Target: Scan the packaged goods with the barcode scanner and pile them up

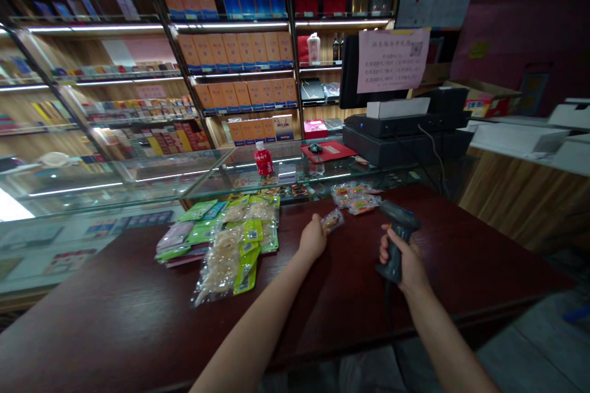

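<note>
My right hand (412,264) is wrapped round the handle of a dark barcode scanner (400,221), whose head is up and whose cable hangs down towards me. Between the fingers of my left hand (314,238) is one end of a small clear snack packet (332,220), just above or on the dark wooden table. Beyond it lie several similar small snack packets (354,196). To the left of my left hand, clear and green snack bags (225,258) are spread over one another, beside a stack of green and pink bags (188,233).
Behind the table (138,325) runs a glass display counter (198,175) carrying a red bottle (263,159). A mouse (315,148) rests on a red mat, next to a black cash drawer (396,144) and a monitor (349,73) with a paper sign. Shelves of boxes line the wall.
</note>
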